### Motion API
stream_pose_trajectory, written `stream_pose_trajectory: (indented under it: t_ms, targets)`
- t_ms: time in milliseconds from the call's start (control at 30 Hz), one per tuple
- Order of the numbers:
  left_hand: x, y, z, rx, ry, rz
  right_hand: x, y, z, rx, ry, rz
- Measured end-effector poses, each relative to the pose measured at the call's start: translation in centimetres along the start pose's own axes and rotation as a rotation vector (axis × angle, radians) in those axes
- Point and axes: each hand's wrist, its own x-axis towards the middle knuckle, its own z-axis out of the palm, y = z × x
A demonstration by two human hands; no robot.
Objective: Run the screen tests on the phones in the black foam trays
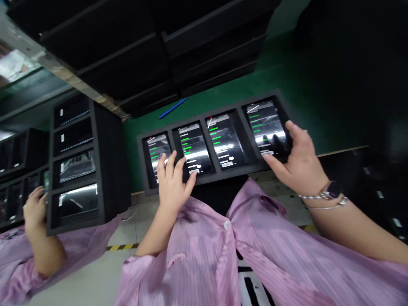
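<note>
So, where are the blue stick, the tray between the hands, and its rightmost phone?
Blue stick (pixel 172 109): head view, middle of its length.
Tray (pixel 218 174): head view, near rim.
Rightmost phone (pixel 264 127): head view, middle of its screen.

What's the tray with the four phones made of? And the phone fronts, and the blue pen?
Tray: probably foam; it looks dull, dark and thick-walled.
Phone fronts: likely glass, maybe plastic; they're smooth and shiny, with bright reflections.
Blue pen: perhaps plastic, being evenly coloured, but it's too small to be sure.
</note>
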Motion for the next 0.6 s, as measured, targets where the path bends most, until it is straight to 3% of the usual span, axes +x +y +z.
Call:
stream_pose_trajectory:
  t_ms: [200, 267, 333, 467, 533, 600]
  targets:
    - [-0.1, 0.1, 0.3, 0.034, -0.024, 0.022, 0.6, -1.0, -0.1, -0.011, -0.097, 0.033]
    - [0.2, 0.1, 0.1, 0.007, -0.072, 0.014, 0.9, -2.3, -0.1, 0.047, -0.052, -0.055]
    - [0.3, -0.2, -0.6, -0.055, -0.108, 0.025, 0.9, -3.7, 0.5, 0.099, -0.091, -0.184]
    - [-0.8, -2.1, -3.2, -0.162, 0.026, -0.002, 0.6, -5.9, 2.5, 0.118, -0.243, -0.305]
    - [-2.0, -3.6, -4.3, -0.127, 0.099, -0.099, 0.4, -6.3, 3.4, 0.093, -0.230, -0.307]
    - [-3.4, -5.1, -4.8, -0.082, 0.086, -0.219, 0.2, -6.3, 3.9, 0.074, -0.200, -0.309]
